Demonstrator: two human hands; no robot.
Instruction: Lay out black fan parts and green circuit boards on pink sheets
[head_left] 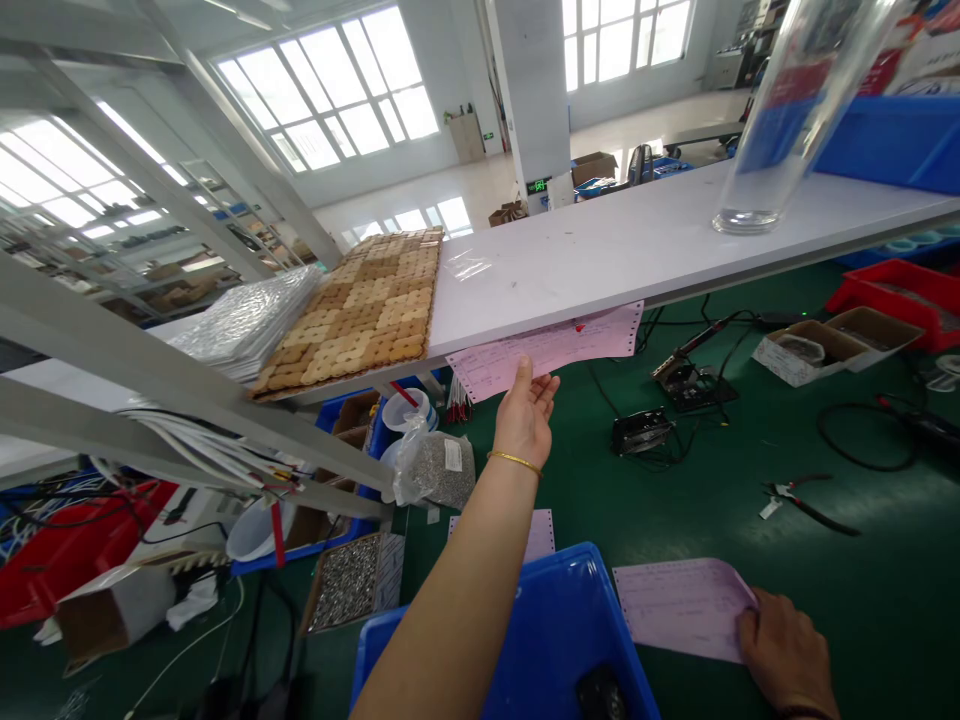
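Two bare hands are busy with pink paper. The left hand (525,410) is palm up, its thumb raised and apart from half-curled fingers, right at the lower edge of the upper pink sheet (566,350); from where I stand I can't tell whether it touches. The right hand (787,645) pinches the right end of the lower pink sheet (675,605), and that corner curls up. Both sheets run lengthwise from left to right: the upper one hangs along the shelf's front edge, right end higher, while the lower one points its right end into the hand.

Under them spreads a green table (690,540), with a blue bin (559,605) in front of the person, red-handled cutters (787,492) to the right and a bag of small parts (450,470) to the left. Above runs a white shelf (577,260) carrying a wooden mat (367,310) and a clear cylinder (769,160). Beyond, tall windows (337,95) light a pale, shiny floor (390,190).
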